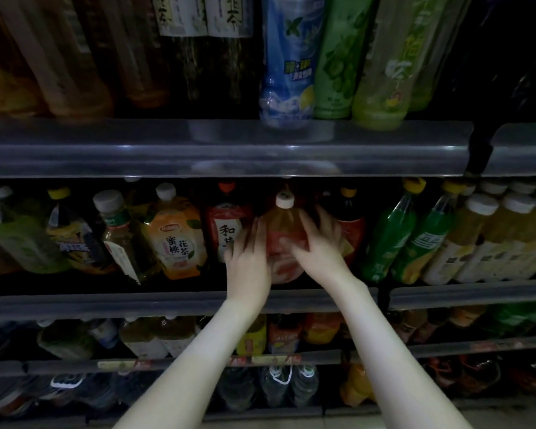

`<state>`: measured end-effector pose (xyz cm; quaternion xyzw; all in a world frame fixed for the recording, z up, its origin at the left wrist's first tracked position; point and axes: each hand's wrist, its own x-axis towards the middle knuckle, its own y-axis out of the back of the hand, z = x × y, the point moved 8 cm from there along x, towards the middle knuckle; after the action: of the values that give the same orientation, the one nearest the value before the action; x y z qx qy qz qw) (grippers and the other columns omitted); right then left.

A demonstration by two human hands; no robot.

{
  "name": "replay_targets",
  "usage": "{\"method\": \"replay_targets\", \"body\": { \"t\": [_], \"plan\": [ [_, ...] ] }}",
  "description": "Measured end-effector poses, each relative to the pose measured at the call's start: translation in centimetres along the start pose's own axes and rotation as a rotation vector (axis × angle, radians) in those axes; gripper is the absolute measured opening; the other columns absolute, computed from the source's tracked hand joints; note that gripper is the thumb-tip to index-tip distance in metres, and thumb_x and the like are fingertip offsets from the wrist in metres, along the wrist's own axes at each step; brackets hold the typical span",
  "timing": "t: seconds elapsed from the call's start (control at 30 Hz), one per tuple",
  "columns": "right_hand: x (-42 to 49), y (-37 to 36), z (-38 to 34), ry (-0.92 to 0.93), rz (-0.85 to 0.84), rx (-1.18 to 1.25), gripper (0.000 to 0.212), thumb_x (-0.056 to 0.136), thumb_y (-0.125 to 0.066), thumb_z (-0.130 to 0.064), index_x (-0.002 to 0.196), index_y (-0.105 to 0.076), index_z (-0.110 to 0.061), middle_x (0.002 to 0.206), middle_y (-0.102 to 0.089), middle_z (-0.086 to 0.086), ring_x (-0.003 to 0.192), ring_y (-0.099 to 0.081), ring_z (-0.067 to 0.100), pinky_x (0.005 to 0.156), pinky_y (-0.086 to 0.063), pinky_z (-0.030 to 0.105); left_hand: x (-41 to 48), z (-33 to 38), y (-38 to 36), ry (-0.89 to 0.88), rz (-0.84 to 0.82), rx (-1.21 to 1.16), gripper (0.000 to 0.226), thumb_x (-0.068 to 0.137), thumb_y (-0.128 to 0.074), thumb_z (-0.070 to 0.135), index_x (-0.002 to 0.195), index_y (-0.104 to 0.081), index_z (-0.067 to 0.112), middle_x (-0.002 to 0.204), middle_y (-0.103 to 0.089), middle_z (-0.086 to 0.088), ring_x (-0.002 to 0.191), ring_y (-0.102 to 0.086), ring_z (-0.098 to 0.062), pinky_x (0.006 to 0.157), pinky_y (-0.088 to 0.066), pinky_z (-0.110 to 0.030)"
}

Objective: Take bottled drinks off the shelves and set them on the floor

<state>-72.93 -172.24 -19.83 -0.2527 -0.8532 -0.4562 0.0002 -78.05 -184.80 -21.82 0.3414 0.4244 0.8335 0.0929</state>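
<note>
— Where is the white-capped tea bottle (287,226)?
— On the middle shelf (167,300), among other drinks (174,239).
— And the hands?
— Left hand (248,261) and right hand (319,246) wrap their fingers around its sides.

Tight slot, open only toward the front

The amber bottle (287,224) is hemmed in: a red-labelled bottle (225,224) stands just beside it at 9 o'clock, a dark bottle (351,226) at 3 o'clock, and the upper shelf rail (198,150) hangs just over its cap at 12 o'clock. The left hand (248,258) and right hand (319,243) fill both side gaps. The lower shelf rail (106,301) crosses at 6 o'clock under the wrists.
</note>
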Motion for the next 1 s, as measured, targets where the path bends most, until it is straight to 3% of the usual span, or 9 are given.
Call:
{"method": "replay_targets", "body": {
  "t": [0.1,0.2,0.27,0.33,0.4,0.57,0.67,0.83,1.0],
  "plan": [
    [0.2,2.0,0.9,0.004,0.120,-0.154,0.066,0.090,-0.055,-0.050,0.148,-0.026,-0.038,0.159,0.003,0.000,0.144,0.005,0.025,0.116,-0.002,0.047,0.8,-0.3,0.0,0.027,0.037,0.078,0.073,0.069,-0.078,0.010,0.136,-0.050,0.004,0.122,-0.062,-0.017,0.118,-0.039,-0.031,0.086,-0.039,-0.055],
    [0.7,2.7,2.0,-0.054,0.176,-0.204,0.077,0.086,-0.059,-0.053,0.150,-0.019,-0.036,0.160,0.004,0.002,0.145,0.011,0.024,0.116,0.004,0.047,0.9,-0.1,0.0,0.033,0.013,0.094,0.065,0.077,-0.061,0.011,0.139,-0.046,0.004,0.126,-0.061,-0.017,0.119,-0.039,-0.037,0.091,-0.031,-0.055],
    [0.8,1.8,2.0,-0.041,0.144,-0.238,0.073,0.089,-0.056,-0.049,0.151,-0.021,-0.032,0.160,0.004,0.004,0.145,0.012,0.024,0.116,0.007,0.046,0.9,0.0,0.2,0.041,0.042,0.160,0.066,0.070,-0.064,0.014,0.134,-0.052,0.004,0.123,-0.063,-0.015,0.112,-0.037,-0.035,0.085,-0.041,-0.057],
    [0.0,1.2,1.4,-0.014,0.176,-0.215,0.072,0.090,-0.058,-0.040,0.151,-0.023,-0.023,0.160,-0.004,0.010,0.146,0.005,0.026,0.116,0.002,0.049,0.6,0.2,0.3,0.031,0.067,0.199,0.075,0.063,-0.079,0.015,0.134,-0.053,0.008,0.130,-0.058,-0.014,0.110,-0.038,-0.032,0.081,-0.047,-0.055],
    [-1.2,0.7,0.4,0.017,0.243,-0.151,0.081,0.084,-0.067,-0.027,0.150,-0.022,-0.014,0.156,-0.017,0.017,0.145,-0.009,0.031,0.115,-0.011,0.056,-0.1,0.3,0.9,0.010,0.077,0.171,0.075,0.069,-0.076,0.023,0.138,-0.047,0.015,0.140,-0.048,-0.018,0.115,-0.039,-0.034,0.087,-0.046,-0.057],
    [-2.9,-1.3,-3.2,0.204,0.290,-0.114,0.093,0.070,-0.077,-0.010,0.145,-0.022,-0.016,0.148,-0.020,0.011,0.136,-0.018,0.032,0.103,-0.029,0.062,2.1,-2.8,3.6,0.025,0.139,0.234,0.064,0.091,-0.048,0.031,0.150,-0.024,0.023,0.150,-0.022,-0.033,0.138,-0.022,-0.047,0.108,-0.023,-0.063],
    [-2.6,-2.5,-4.0,0.233,0.250,-0.125,0.085,0.077,-0.070,-0.012,0.148,-0.024,-0.020,0.149,-0.024,0.016,0.138,-0.019,0.035,0.106,-0.028,0.059,3.8,-4.6,2.3,0.084,-0.050,0.283,0.074,0.095,-0.047,0.041,0.153,-0.002,0.031,0.155,-0.004,-0.028,0.144,-0.002,-0.042,0.116,0.000,-0.053],
    [-3.0,-2.7,-5.7,0.298,0.244,0.078,0.056,0.094,-0.045,-0.020,0.148,-0.030,-0.013,0.149,-0.034,0.014,0.139,-0.023,0.024,0.115,-0.016,0.034,2.7,-3.8,3.6,0.005,0.088,0.269,0.074,0.078,-0.074,0.026,0.143,-0.039,0.020,0.135,-0.040,-0.034,0.124,-0.041,-0.053,0.103,-0.033,-0.059],
    [-2.6,-4.7,-7.2,0.248,0.000,0.309,0.075,0.095,-0.055,-0.010,0.153,-0.009,-0.020,0.159,-0.016,0.002,0.146,-0.012,0.013,0.117,-0.013,0.024,-2.1,-3.3,4.6,-0.106,0.201,0.011,0.077,0.081,-0.066,-0.003,0.143,-0.031,0.026,0.145,-0.019,-0.020,0.135,-0.028,-0.049,0.105,-0.034,-0.055]
  ]
}}
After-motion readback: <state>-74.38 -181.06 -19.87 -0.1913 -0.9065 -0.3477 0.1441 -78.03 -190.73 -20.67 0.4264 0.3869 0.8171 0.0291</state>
